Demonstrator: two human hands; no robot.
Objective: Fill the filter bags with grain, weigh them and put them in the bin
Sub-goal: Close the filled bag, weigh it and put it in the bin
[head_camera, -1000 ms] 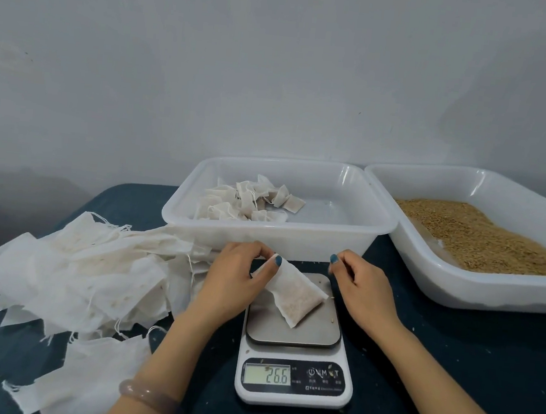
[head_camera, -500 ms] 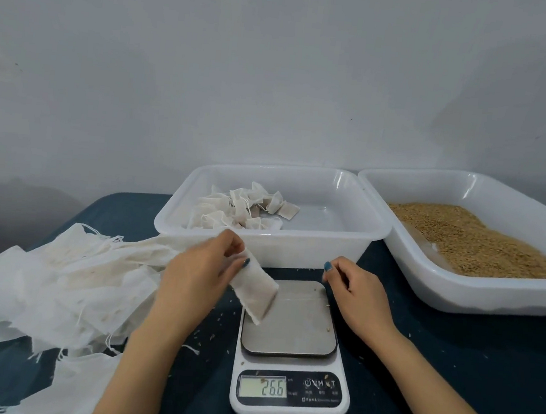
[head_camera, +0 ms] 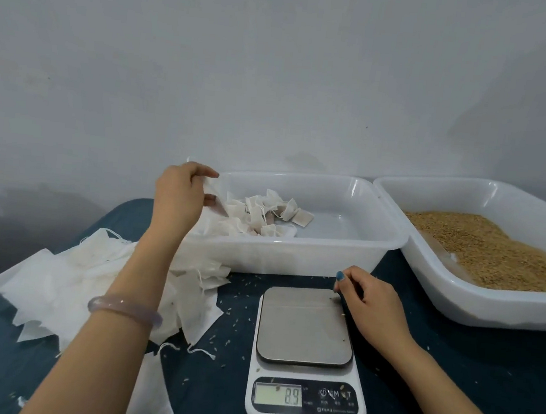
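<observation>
Fingers (head_camera: 202, 170) apparently pinch one bag (head_camera: 216, 188) over one bin (head_camera: 276, 257).

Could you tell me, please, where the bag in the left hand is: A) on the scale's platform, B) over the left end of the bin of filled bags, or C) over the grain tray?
B: the left hand holds the filter bag above the left end of the bin, and the scale platform lies bare.

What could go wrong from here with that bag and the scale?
The left hand holds the filled bag by the left rim of the bin; dropped short, it might land among the empty bags. The scale reads 8.9 with its plate bare and the right hand at its corner, so the next weighing may be off.
</observation>
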